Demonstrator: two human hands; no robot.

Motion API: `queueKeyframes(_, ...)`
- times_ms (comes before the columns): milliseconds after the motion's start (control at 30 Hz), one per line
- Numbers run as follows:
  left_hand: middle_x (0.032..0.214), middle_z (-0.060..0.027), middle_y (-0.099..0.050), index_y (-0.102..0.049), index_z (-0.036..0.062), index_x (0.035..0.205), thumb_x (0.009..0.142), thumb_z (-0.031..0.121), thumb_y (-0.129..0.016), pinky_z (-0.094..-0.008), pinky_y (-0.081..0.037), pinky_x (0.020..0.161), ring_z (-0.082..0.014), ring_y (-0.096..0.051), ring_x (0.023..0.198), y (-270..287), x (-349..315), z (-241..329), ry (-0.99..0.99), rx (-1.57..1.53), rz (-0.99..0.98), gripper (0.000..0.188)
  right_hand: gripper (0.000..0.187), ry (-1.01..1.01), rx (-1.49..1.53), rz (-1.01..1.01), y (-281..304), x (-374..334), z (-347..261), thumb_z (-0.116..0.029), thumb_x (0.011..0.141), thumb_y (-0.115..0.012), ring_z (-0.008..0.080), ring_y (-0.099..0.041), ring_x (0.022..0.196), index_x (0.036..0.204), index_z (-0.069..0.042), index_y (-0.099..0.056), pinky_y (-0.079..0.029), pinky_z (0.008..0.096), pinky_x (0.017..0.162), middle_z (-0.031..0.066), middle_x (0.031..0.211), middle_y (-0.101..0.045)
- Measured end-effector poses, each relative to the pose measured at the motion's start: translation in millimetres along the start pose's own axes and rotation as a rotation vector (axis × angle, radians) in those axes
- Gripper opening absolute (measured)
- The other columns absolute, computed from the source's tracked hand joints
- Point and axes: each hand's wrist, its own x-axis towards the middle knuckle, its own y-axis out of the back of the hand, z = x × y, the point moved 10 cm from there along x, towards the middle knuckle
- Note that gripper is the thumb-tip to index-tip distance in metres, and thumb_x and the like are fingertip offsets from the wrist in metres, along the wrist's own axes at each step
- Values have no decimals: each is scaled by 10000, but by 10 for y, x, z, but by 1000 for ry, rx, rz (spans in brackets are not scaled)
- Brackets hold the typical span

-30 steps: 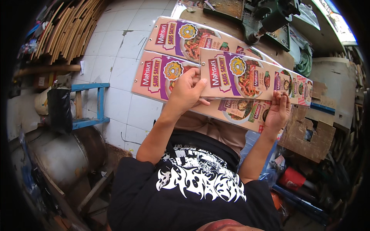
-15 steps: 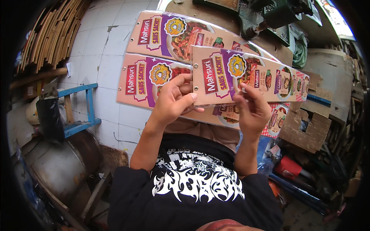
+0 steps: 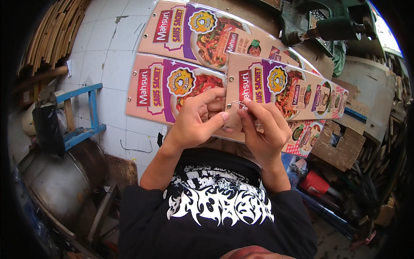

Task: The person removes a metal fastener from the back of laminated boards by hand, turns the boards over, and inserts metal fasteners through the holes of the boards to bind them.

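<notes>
Above tiled floor (image 3: 118, 110), right hand (image 3: 267, 129) has brought wire (image 3: 236, 102) nearer eyelet (image 3: 228, 106).

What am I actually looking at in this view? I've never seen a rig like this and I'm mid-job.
There is no robot here: these are a person's bare hands, seen from above. The view comes from the left of two fisheye cameras on the person's head, so edges bend.

The left hand grips the left edge of a printed panel. The right hand pinches a thin wire near its lower eyelet.

Two similar sheets, the far one and the near one, lie partly beneath it. Beyond are a brown table and a green machine.
</notes>
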Motion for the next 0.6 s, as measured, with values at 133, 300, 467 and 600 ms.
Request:
queueKeyframes(133, 1160, -191, -656, -440, -92, 1346, 934, -37, -505, -321, -614, 804, -217, -656, 1049, -7, 1, 0, 3, 0, 0, 420, 277, 22, -19, -17, -8, 3, -2, 74, 741, -769, 164, -635, 628, 1000, 0, -706, -497, 260, 551, 114, 783, -671)
queueKeyframes(300, 1195, -185, -642, -427, -92, 1368, 931, -48, -501, -314, -616, 797, -215, -654, 1056, -1, -10, -1, 26, 4, 5, 445, 275, 87, 10, -12, -13, 5, -39, 80, 734, -769, 185, -643, 648, 989, 0, -703, -500, 267, 560, 121, 796, -676)
queueKeyframes(467, 1216, -174, -634, -430, -94, 1368, 927, -60, -499, -305, -618, 787, -213, -658, 1050, -6, -6, -17, 15, 9, 4, 448, 276, 112, -14, -15, -24, -15, -50, 80, 730, -773, 176, -595, 594, 983, -3, -698, -466, 274, 520, 101, 742, -643)
queueKeyframes(600, 1198, -207, -632, -383, -104, 1400, 926, -72, -477, -312, -619, 787, -225, -658, 1047, -20, -6, -24, -5, 55, -10, 484, 281, 181, -26, 1, -89, -119, -62, 87, 698, -759, 197, -531, 565, 962, 21, -687, -413, 306, 494, 60, 695, -572)
